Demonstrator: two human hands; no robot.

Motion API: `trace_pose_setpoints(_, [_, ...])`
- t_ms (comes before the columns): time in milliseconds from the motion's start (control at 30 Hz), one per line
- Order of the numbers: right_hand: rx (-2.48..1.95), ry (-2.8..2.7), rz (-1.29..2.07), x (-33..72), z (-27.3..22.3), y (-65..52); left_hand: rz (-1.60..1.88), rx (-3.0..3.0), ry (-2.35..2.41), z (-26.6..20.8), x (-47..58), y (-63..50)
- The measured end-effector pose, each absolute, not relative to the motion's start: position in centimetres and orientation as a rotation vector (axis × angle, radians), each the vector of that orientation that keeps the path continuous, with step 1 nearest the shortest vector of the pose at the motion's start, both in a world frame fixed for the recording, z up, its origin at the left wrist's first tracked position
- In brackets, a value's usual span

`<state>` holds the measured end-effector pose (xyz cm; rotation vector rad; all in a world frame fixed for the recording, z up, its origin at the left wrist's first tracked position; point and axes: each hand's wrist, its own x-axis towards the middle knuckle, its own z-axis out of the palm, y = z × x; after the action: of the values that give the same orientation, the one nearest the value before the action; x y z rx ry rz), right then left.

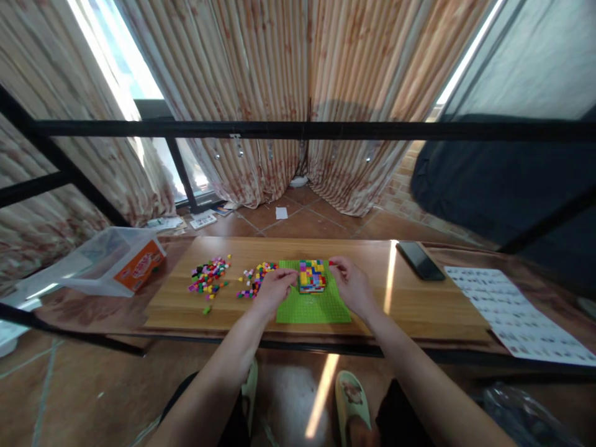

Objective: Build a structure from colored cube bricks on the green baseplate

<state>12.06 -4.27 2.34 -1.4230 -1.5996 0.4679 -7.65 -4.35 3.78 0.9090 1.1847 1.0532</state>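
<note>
A block build of multicoloured toy bricks (pixel 311 279) stands on the green baseplate (pixel 313 310), with yellow, blue and red pieces showing on top. My left hand (pixel 275 287) is at its left side, fingertips pinched close to the wall; whatever they hold is too small to make out. On the other side, my right hand (pixel 350 284) pinches a small red brick (pixel 331 262) beside the build's top right corner. Loose bricks (pixel 256 280) lie left of the baseplate, partly covered by my left hand.
Another pile of loose bricks (pixel 209 273) lies farther left on the wooden board (pixel 372 261). A clear plastic box (pixel 112 261) with an orange label stands at the left end. To the right are a phone (pixel 420 261) and a printed sheet (pixel 516 313). A black bar (pixel 279 130) crosses behind.
</note>
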Motion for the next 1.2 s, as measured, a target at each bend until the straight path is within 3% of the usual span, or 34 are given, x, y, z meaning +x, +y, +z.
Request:
trace_pose_setpoints(333, [-1.326, -1.684, 0.391, 10.8, -1.2, -2.2, 1.100, 0.874, 1.160, 2.3, -7.9, -3.1])
trace_pose_setpoints(700, [-1.371, -1.731, 0.201, 10.5, -1.4, -2.8, 1.087, 0.913, 1.183, 2.1, -7.8, -3.2])
trace_pose_setpoints(1200, [-1.440, -1.258, 0.631, 9.6, -1.9, -1.8, 1.065, 0.843, 1.201, 2.4, -7.4, -2.9])
